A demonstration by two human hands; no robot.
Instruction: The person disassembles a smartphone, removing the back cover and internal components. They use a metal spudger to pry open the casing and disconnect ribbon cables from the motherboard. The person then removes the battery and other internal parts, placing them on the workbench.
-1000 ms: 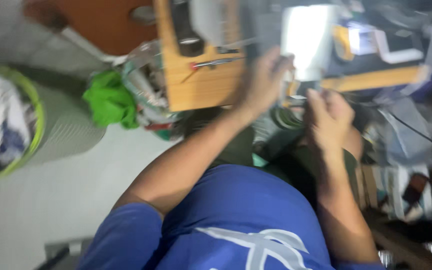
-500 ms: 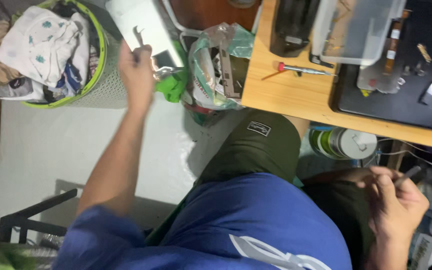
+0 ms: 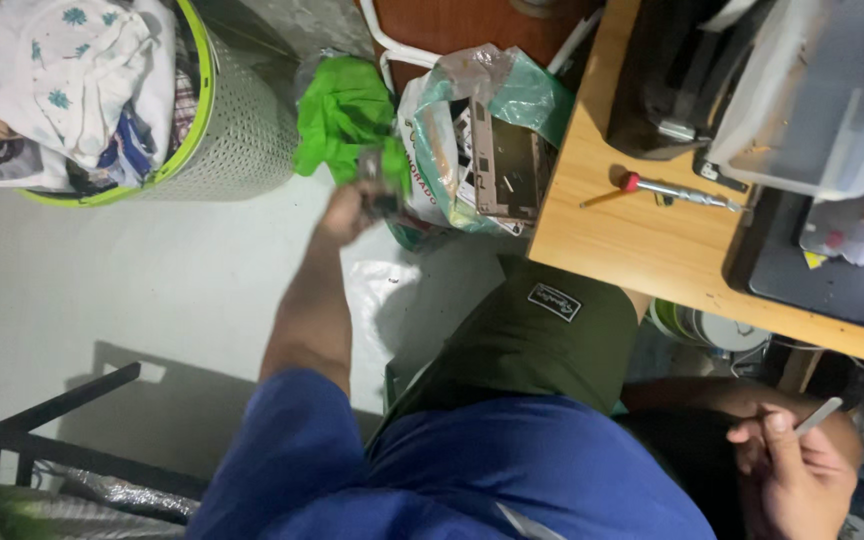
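My left hand (image 3: 354,207) is stretched out over the floor, blurred by motion, right beside the mouth of a clear plastic bag (image 3: 452,110). The bag holds a flat metal frame (image 3: 505,165). Something small and grey smears at my fingertips, and I cannot make out the grip. My right hand (image 3: 792,475) rests low by my lap at the bottom right, fingers closed on a thin white stick (image 3: 818,416). My blue shirt and green shorts fill the lower middle.
A wooden desk (image 3: 632,240) at right carries a red-handled screwdriver (image 3: 674,190), a clear plastic box (image 3: 812,100) and a dark mat (image 3: 832,275). A green-rimmed laundry basket (image 3: 237,130) full of clothes stands top left, with a green bag (image 3: 344,105) beside it. A black frame (image 3: 47,420) sits bottom left.
My left hand has swung from up near the laundry basket, where it held a flat white piece, down and right to the plastic bag. The right hand stays by my lap.
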